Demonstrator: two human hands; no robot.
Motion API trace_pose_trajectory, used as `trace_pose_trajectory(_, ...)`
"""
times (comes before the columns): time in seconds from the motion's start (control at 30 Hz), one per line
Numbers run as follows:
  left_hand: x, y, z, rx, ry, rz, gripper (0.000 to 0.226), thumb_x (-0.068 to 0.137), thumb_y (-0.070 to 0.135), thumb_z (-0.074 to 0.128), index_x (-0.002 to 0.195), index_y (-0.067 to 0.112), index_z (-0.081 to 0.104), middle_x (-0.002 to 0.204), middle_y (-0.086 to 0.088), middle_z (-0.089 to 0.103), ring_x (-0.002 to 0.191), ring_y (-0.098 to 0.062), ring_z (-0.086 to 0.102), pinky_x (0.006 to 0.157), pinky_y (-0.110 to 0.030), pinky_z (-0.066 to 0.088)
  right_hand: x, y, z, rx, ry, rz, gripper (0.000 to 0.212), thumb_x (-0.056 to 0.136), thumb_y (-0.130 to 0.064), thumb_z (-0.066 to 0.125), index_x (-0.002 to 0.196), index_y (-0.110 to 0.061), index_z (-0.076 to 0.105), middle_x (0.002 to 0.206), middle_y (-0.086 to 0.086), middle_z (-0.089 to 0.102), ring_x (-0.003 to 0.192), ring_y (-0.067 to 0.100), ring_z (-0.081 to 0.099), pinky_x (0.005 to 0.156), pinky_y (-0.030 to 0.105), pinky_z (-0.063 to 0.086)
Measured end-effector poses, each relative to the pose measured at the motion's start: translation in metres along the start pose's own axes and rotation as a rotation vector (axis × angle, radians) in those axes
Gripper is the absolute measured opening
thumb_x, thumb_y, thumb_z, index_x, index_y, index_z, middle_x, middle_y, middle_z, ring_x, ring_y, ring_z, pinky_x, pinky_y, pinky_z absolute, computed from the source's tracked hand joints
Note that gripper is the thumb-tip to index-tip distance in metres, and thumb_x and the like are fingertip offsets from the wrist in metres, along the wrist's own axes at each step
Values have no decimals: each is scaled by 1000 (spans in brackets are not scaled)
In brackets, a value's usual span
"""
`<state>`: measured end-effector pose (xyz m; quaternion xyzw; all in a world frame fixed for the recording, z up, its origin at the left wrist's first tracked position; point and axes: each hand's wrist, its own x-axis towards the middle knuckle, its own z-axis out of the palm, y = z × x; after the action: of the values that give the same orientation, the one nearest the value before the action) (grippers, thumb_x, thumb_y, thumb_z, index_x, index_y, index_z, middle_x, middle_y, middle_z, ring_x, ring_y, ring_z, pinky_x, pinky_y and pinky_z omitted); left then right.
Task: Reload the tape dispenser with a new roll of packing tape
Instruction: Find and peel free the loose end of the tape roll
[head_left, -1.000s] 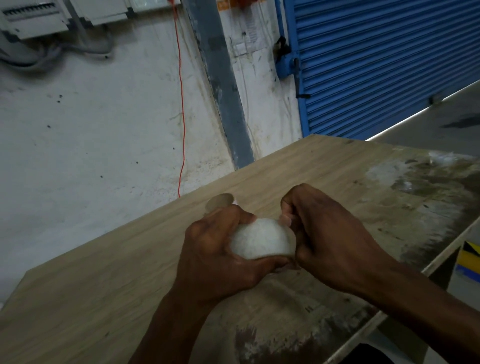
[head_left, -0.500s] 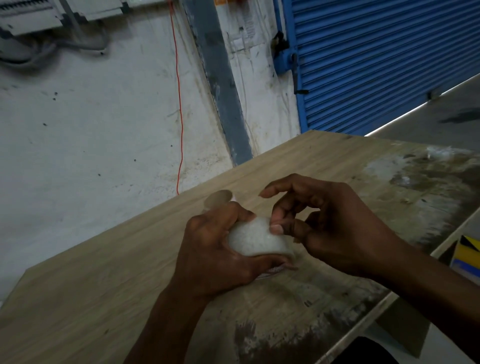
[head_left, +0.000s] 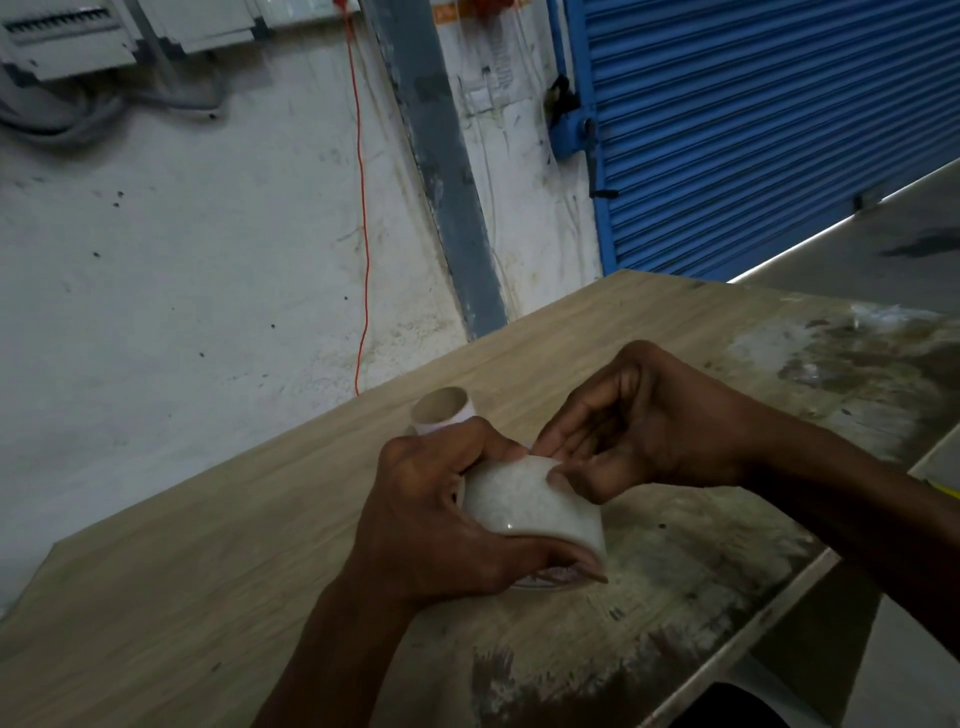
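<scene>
Between both hands — frosted tape roll

A stained wooden table — behind it a blue roller shutter and an orange wire.

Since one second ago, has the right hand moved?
Yes. The right hand lifted off the tape roll; only its fingertips touch the roll's top edge, judged against the empty core.

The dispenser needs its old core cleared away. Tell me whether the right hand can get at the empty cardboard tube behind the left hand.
Probably yes. The empty cardboard tube stands uncovered on the wooden table just beyond the left hand; the right hand must first leave the white tape roll.
</scene>
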<state>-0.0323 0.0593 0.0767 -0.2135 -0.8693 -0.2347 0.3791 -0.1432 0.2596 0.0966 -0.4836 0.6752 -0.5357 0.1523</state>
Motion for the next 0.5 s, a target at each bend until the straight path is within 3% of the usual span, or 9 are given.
trace_pose_trajectory(0.13, -1, -1, 2, -24, -37, -7, 67, 44, 51, 101, 87, 6, 75, 82, 8, 73, 71, -1, 67, 62, -18, 49, 3, 1, 0, 5, 31, -23, 20, 74, 9, 83, 90, -2, 82, 86, 16, 79, 83, 43, 75, 74, 48, 64)
trace_pose_trajectory(0.27, -1, -2, 0, -31, 1, -1, 65, 42, 47, 103, 88, 12, 73, 83, 3, 75, 70, -5, 68, 61, -21, 51, 2, -5, -3, 82, 16, 29, 16, 77, -4, 82, 92, 0, 81, 88, 16, 79, 83, 34, 77, 72, 37, 63)
trace_pose_trajectory(0.37, 0, -1, -2, -42, -13, 2, 60, 50, 52, 96, 85, 8, 75, 78, 4, 73, 69, -7, 69, 58, -29, 53, 2, -13, -1, 24, -109, 94, 30, 71, -19, 86, 95, -2, 81, 90, 14, 80, 86, 31, 77, 80, 42, 64)
trace_pose_trajectory(0.5, 3, 6, -3, -91, -90, -12, 58, 55, 51, 90, 85, 4, 74, 82, 8, 72, 75, 0, 67, 67, -12, 50, 4, -22, -2, -45, -140, 120, 22, 72, -16, 86, 88, -1, 81, 84, 14, 79, 80, 29, 77, 76, 44, 63)
